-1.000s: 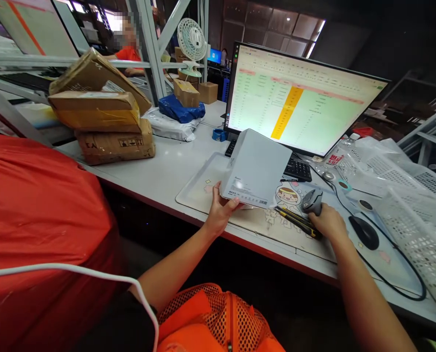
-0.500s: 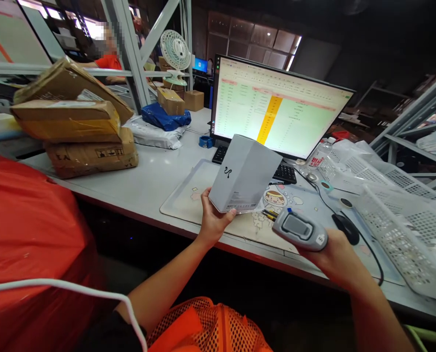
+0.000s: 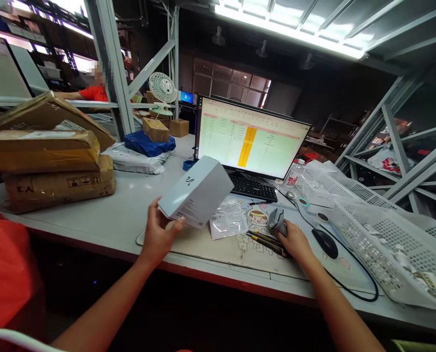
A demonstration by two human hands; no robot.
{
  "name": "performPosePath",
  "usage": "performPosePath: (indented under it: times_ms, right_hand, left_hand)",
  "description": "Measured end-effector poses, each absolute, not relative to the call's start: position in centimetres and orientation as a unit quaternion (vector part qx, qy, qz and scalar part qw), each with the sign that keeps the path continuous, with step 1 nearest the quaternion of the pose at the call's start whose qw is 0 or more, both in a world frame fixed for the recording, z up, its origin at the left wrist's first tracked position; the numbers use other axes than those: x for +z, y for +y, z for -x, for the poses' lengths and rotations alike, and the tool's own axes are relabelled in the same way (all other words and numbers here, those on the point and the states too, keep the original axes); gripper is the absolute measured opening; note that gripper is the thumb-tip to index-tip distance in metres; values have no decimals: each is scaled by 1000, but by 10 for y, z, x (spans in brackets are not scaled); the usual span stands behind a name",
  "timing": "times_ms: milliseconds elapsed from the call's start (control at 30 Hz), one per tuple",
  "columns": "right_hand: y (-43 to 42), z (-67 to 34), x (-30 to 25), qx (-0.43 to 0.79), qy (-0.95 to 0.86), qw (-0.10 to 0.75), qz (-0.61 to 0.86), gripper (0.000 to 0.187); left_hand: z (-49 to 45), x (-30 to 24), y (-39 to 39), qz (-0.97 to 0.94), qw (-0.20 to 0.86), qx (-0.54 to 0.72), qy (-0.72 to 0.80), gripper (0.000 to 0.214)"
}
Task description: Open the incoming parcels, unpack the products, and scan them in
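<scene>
My left hand (image 3: 160, 234) grips a white box (image 3: 199, 193) by its lower end, thumb on the near side and fingers around the far left side. The box is tilted above the desk mat (image 3: 199, 252), with a small black logo and fine print on it. My right hand (image 3: 293, 239) is closed around a grey handheld barcode scanner (image 3: 277, 222), low over the mat. Just left of the scanner lie yellow-and-black cutters or pens (image 3: 265, 242). A clear plastic sleeve with printed labels (image 3: 228, 220) rests on the mat beside the box.
A monitor (image 3: 250, 137) and black keyboard (image 3: 250, 186) stand behind the mat. White perforated baskets (image 3: 372, 244) line the right, near a mouse (image 3: 324, 243) and its cable. Cardboard parcels (image 3: 56, 181) are stacked at left. A person in red (image 3: 95, 93) sits beyond the frame post.
The white box has tipped further over and shifted left in my left hand. My right hand has lowered the scanner toward the mat and turned it. The view has tilted up.
</scene>
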State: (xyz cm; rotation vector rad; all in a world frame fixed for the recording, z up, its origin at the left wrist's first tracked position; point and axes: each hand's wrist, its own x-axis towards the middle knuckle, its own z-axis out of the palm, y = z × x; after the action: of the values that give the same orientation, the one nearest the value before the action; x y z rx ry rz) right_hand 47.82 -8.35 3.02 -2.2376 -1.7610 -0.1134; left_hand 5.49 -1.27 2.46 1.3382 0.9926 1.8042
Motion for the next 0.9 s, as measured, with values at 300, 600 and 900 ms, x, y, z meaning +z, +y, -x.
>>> performPosePath:
  times_ms: [300, 600, 900]
  right_hand:
    - [-93, -605, 9, -163, -605, 255, 737, 58]
    - [-127, -690, -46, -202, -572, 230, 761, 67]
    - [-125, -687, -49, -165, -545, 256, 781, 61]
  left_hand:
    - [30, 17, 6, -529, 139, 573, 610, 95]
    - [26, 1, 19, -529, 156, 420, 720, 98]
    - [29, 2, 23, -493, 163, 408, 750, 92]
